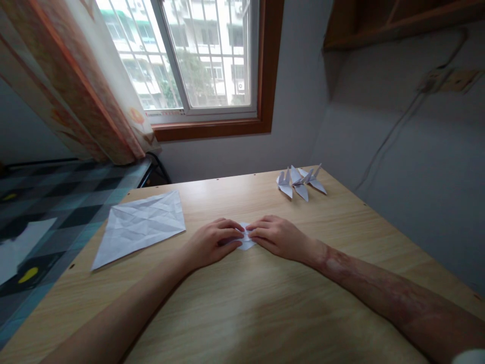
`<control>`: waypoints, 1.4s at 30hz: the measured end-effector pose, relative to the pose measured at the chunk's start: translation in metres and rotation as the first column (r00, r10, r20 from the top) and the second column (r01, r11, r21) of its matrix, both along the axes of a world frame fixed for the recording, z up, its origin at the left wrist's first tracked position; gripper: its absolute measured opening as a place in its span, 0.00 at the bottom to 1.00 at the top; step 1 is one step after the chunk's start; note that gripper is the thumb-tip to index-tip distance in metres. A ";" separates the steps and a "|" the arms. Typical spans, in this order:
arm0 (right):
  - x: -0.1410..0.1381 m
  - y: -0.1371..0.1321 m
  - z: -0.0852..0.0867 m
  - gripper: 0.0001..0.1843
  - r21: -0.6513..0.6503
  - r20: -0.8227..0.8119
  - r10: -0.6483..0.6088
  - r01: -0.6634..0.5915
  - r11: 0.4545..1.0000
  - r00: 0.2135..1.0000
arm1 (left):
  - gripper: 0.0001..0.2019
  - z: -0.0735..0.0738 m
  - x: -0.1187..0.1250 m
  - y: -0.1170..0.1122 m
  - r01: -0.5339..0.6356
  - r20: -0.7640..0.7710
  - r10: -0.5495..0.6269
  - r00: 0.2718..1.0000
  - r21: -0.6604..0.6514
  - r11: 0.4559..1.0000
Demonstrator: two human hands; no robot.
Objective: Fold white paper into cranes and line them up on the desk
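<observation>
holds folded paper (246, 243) with left fingers (232, 233) at nine o'clock, right fingers (262, 233) at three; likely light, crisp; pinch edges

Bright window (212, 60) above pale wall (220, 156) — at left, probably a bed (87, 189).

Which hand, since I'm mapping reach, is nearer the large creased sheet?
Left. The left hand is between the large sheet and the folded paper; the right hand is on that paper's right.
</observation>
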State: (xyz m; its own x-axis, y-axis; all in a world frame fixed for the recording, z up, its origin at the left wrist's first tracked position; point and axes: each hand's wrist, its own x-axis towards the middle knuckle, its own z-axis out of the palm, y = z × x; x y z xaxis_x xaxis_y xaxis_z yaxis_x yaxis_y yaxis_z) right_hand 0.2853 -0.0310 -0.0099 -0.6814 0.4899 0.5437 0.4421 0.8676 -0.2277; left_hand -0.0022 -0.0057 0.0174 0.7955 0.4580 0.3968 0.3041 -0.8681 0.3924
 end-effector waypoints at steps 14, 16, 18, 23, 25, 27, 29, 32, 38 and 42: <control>-0.007 0.005 0.011 0.09 0.014 0.100 -0.055 0.054 0.998 0.993 | 0.09 -0.005 0.002 -0.004 -0.093 0.020 0.091 0.996 0.165 0.982; -0.011 0.008 0.014 0.09 -0.007 0.118 -0.078 0.080 0.997 0.990 | 0.09 -0.005 0.002 -0.003 -0.134 0.028 0.131 0.991 0.180 0.975; -0.015 0.011 0.015 0.08 -0.049 0.072 -0.096 0.100 0.994 0.993 | 0.09 -0.003 0.002 -0.004 -0.180 0.037 0.177 0.984 0.175 0.968; -0.020 0.017 0.009 0.08 -0.288 -0.215 -0.180 0.114 0.951 0.960 | 0.10 0.002 -0.001 -0.006 -0.230 0.059 0.225 0.972 0.101 0.968; -0.019 0.017 0.007 0.08 -0.397 -0.307 -0.211 0.077 0.915 0.928 | 0.12 0.003 -0.003 -0.008 -0.196 0.054 0.194 0.979 0.039 0.980; -0.018 0.018 0.007 0.08 -0.478 -0.377 -0.238 0.032 0.878 0.895 | 0.21 0.003 -0.005 -0.009 -0.168 0.058 0.170 0.984 -0.032 0.985; -0.016 0.018 0.007 0.09 -0.533 -0.419 -0.261 -0.003 0.846 0.870 | 0.26 0.001 -0.005 -0.009 -0.186 0.087 0.197 0.977 -0.114 0.976; -0.015 0.019 0.007 0.13 -0.566 -0.443 -0.267 -0.036 0.824 0.856 | 0.16 0.001 -0.003 -0.006 -0.221 0.120 0.259 0.959 -0.259 0.940; -0.015 0.015 0.004 0.21 -0.555 -0.442 -0.239 -0.054 0.830 0.865 | 0.17 0.004 -0.004 0.004 -0.221 0.174 0.342 0.924 -0.487 0.845; -0.016 0.017 0.003 0.16 -0.569 -0.398 -0.251 -0.023 0.822 0.883 | 0.17 0.004 -0.006 0.007 -0.181 0.148 0.310 0.939 -0.555 0.812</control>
